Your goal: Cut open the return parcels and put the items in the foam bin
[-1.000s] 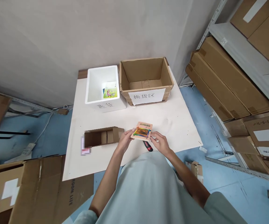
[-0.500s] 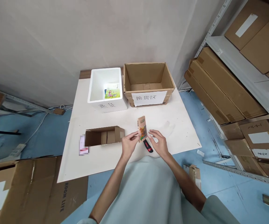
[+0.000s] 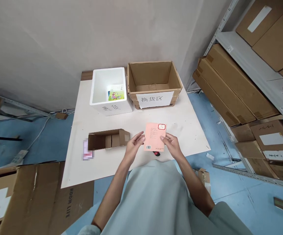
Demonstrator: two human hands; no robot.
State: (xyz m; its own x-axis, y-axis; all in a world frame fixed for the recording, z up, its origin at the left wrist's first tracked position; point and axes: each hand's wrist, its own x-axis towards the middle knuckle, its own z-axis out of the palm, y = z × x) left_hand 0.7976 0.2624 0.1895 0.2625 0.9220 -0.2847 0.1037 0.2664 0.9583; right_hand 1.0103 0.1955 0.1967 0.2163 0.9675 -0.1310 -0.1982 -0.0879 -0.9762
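A table (image 3: 102,169) carries a white foam box (image 3: 98,107). Right of it stands a large carton (image 3: 153,75); in front of the foam box lie a small carton (image 3: 115,139), a blurred pink item (image 3: 86,152) and a partly hidden tool (image 3: 157,153).

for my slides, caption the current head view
Right hand holds a pink book, its barcode showing, left hand close beside.

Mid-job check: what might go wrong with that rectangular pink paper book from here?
The rectangular pink paper book might slip: the right hand pinches one edge, while the left hand's contact is unclear.
The black-and-red tool, mostly hidden behind it near the pale blue-green cloth shirt, could get bumped unnoticed.
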